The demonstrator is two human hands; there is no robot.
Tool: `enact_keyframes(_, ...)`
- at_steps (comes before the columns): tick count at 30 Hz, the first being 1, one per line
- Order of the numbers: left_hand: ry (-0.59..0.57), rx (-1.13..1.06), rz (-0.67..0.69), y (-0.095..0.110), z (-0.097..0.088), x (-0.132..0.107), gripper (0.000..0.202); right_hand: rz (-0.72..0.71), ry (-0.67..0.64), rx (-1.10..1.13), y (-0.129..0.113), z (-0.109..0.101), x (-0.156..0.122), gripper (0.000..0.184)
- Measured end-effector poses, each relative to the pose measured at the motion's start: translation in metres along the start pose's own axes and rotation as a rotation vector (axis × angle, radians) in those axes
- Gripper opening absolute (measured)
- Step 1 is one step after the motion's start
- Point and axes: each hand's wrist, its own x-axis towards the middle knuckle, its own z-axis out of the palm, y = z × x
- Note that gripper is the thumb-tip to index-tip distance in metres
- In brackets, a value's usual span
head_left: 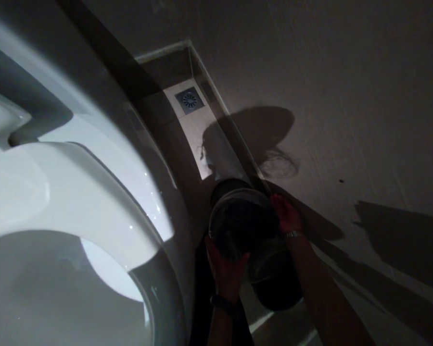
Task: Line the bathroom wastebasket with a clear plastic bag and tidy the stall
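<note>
Narrow tiled floor strip between toilet and wall

The tiled floor [197, 129] runs as a slim band, partly lit and partly in shadow, with a square floor drain [189, 100] set into a pale tile at its far corner. The white toilet [94, 192] stands along its left edge. A dark round bin [245, 226] sits over the near end of the strip, but its base is hidden.

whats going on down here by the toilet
A person holds a round dark bin with both hands in the gap between the toilet and the wall. The left hand grips its near rim, the right hand its far side. A floor drain sits in the corner beyond.
</note>
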Motion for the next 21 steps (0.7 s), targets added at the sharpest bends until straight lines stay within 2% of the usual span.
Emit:
enact_keyframes(4,0.020,0.194,0.214,-0.020,0.001,-0.008,0.131,0.012,-0.068,0.067,-0.001,0.047,0.037,0.023)
enact_keyframes(7,0.030,0.297,0.282,-0.028,-0.005,-0.002,0.129,-0.042,-0.092,-0.025,-0.002,0.057,0.041,0.024)
enact_keyframes(12,0.056,0.356,0.302,-0.025,-0.003,0.028,0.099,-0.145,-0.028,-0.313,-0.007,0.044,0.011,0.021)
enact_keyframes(16,0.093,0.362,0.319,-0.017,0.003,0.045,0.085,-0.241,-0.034,-0.501,-0.029,0.036,-0.020,0.023)
enact_keyframes(18,0.088,0.354,0.312,-0.015,0.004,0.044,0.082,-0.260,-0.089,-0.484,-0.042,0.028,-0.039,0.031)
enact_keyframes(21,0.066,0.369,0.312,-0.016,0.002,0.039,0.082,-0.205,-0.151,-0.278,-0.050,0.002,-0.078,0.035)
